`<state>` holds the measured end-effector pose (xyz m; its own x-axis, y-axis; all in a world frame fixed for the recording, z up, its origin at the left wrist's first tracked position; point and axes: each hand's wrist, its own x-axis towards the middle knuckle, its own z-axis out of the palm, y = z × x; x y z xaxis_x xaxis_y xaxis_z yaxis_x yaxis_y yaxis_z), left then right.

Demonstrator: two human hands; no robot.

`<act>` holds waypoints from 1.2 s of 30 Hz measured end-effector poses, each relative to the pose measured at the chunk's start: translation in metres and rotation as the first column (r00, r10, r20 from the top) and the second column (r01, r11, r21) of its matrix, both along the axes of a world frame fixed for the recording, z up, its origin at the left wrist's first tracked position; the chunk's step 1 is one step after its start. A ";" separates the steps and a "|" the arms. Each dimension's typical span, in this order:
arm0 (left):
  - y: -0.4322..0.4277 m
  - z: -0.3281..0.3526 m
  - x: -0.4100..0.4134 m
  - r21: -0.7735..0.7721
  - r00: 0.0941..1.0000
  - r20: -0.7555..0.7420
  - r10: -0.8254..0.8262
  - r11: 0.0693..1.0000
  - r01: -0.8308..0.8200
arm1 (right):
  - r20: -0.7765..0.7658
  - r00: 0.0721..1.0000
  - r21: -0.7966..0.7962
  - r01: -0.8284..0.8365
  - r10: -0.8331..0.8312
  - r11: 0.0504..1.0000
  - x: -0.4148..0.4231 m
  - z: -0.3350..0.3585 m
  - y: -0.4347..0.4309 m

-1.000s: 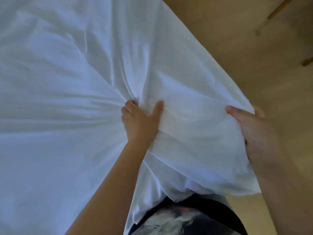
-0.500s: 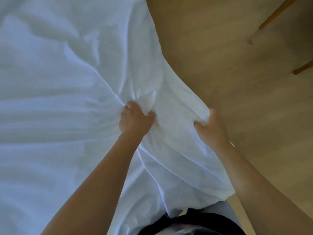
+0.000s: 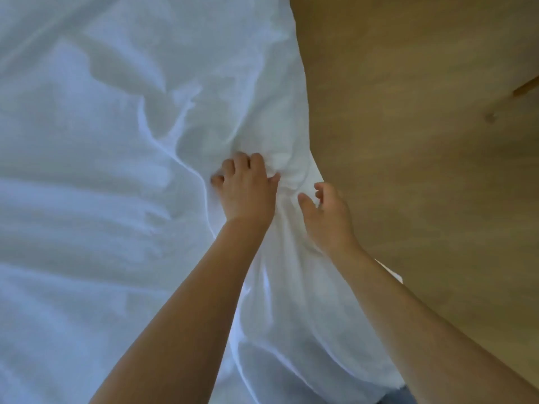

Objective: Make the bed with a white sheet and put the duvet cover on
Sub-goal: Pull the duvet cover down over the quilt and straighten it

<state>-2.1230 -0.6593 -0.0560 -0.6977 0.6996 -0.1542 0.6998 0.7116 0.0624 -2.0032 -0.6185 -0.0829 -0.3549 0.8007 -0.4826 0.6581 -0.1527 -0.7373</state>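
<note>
**Left hand bunching sheet at its edge, right hand loose beside it**

Left hand (image 3: 246, 189): fingers curled hard into the sheet (image 3: 96, 199), knuckles up, thumb pressed against a wad of cloth on its right side. Firm grip, holding fabric. Creases fan out from that fist. One long ridge runs up and away to its left, and more folds gather just beyond the fingertips.

Right hand (image 3: 326, 212): just right of the left hand, near but not touching it. Thumb splayed toward the left hand, fingers loosely bent. It lies against the sheet where the cloth's border meets the floor. No cloth shows between thumb and fingers, so it reads as relaxed, not gripping.

Sheet: white, rumpled, fills everything left of and beyond both hands. A band of it runs between the two forearms back toward the body and hangs in soft folds under the right forearm. Its border carries on past the right hand, away from the person.

Floor (image 3: 423, 170): light wood, takes up the whole area right of the right hand.

Furniture leg (image 3: 526, 86): wooden, far right of the right hand, well apart from the sheet. Only its end shows at the frame edge.

Both forearms are bare, reaching forward from the bottom of the view.
</note>
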 end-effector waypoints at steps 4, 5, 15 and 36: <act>0.007 0.005 -0.005 0.098 0.999 0.053 0.009 0.995 -0.015 | -0.098 0.994 -0.218 -0.070 0.050 0.973 -0.041 -0.007 0.032; 0.007 0.008 -0.004 0.168 0.996 0.088 0.011 0.986 -0.025 | -0.104 0.993 -0.263 -0.075 0.049 0.962 -0.048 -0.008 0.041; 0.032 0.090 -0.016 0.248 0.328 0.935 0.138 0.408 -0.879 | -0.227 0.966 -0.696 -0.075 -0.121 0.714 -0.085 0.022 0.086; 0.029 0.094 -0.038 0.277 0.841 0.416 0.346 0.832 -0.480 | -0.642 0.702 -0.407 0.029 -0.309 0.913 -0.123 0.137 0.156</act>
